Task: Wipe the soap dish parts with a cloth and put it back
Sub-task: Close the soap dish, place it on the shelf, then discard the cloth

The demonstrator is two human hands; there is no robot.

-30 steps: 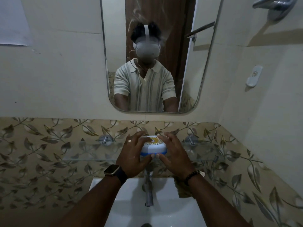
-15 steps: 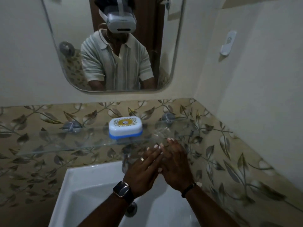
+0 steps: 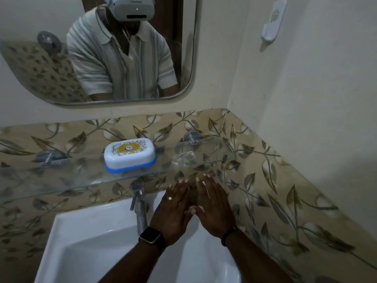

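Observation:
The soap dish (image 3: pixel 129 155), a white patterned lid closed on a blue base, stands by itself on the glass shelf (image 3: pixel 61 176) above the sink. My left hand (image 3: pixel 173 211) and my right hand (image 3: pixel 212 209) lie side by side, flat with fingers stretched out, below and right of the dish at the sink's back right corner. Between them shows a patch of brownish cloth (image 3: pixel 193 196), mostly hidden under the palms. Neither hand grips anything that I can see.
A metal tap (image 3: pixel 138 201) rises just left of my left hand over the white sink (image 3: pixel 91 242). A crumpled clear plastic piece (image 3: pixel 183 158) lies on the shelf right of the dish. A mirror (image 3: pixel 122 58) hangs above; a side wall with a white hook (image 3: pixel 273 21) closes the right.
Both hands let go of the soap dish, leaving it on the shelf, and dropped down and right to the sink's back corner. Their fingers have spread a little since half a second ago.

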